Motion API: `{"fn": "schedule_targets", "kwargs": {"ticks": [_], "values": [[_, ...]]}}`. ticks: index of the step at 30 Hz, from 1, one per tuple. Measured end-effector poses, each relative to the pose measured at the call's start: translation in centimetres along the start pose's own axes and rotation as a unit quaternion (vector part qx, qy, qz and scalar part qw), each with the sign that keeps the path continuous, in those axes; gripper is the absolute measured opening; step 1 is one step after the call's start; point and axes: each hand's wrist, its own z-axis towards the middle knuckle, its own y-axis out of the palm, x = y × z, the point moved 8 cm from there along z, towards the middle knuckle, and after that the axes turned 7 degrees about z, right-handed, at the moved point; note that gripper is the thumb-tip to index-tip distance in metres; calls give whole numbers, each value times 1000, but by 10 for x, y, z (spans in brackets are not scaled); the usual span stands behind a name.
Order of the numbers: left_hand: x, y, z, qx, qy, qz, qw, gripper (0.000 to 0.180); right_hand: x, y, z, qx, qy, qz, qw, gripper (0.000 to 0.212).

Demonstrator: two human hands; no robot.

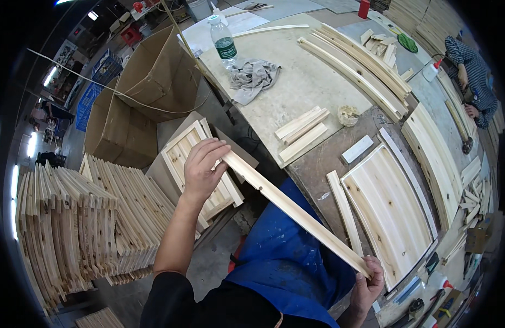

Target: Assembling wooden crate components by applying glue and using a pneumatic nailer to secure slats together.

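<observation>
A long, narrow wooden strip (296, 214) slants across in front of me, above my blue apron. My left hand (204, 167) pinches its upper left end, and my right hand (369, 284) grips its lower right end. A dark knot or notch shows on its edge nearer the left hand. Right of the strip, a pale wooden panel (393, 213) lies on the bench, with a loose wooden strip (345, 210) along its left side and a whitish strip (408, 175) along its far right side. Behind my left hand, a slatted wooden frame (178, 156) rests on a stack.
Stacked wooden frames (66, 218) stand at left, beneath open cardboard boxes (159, 76). On the bench (296, 65) are a water bottle (223, 44), a grey rag (253, 79), short wooden pieces (302, 131) and long wooden strips (356, 71). A co-worker (471, 76) works at far right.
</observation>
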Motion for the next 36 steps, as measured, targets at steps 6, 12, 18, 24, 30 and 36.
{"fn": "schedule_targets", "kwargs": {"ticks": [6,12,18,24,30,36], "values": [[6,5,5,-11,12,-13,1000,45,1,-10,-4,21,-1,2,1000,38],[12,7,18,-51,-21,-87,995,47,8,-21,-7,78,24,32,996,36],[10,16,20,-107,-95,-169,975,46,10,-21,-8,106,38,73,991,33],[9,28,21,-143,-117,-235,954,41,9,-18,-5,121,59,122,983,29],[4,37,16,-170,-162,-295,926,42,11,-20,-5,125,58,124,983,27],[-3,45,11,-181,-191,-305,915,45,13,-18,-2,133,66,120,982,26]]}}
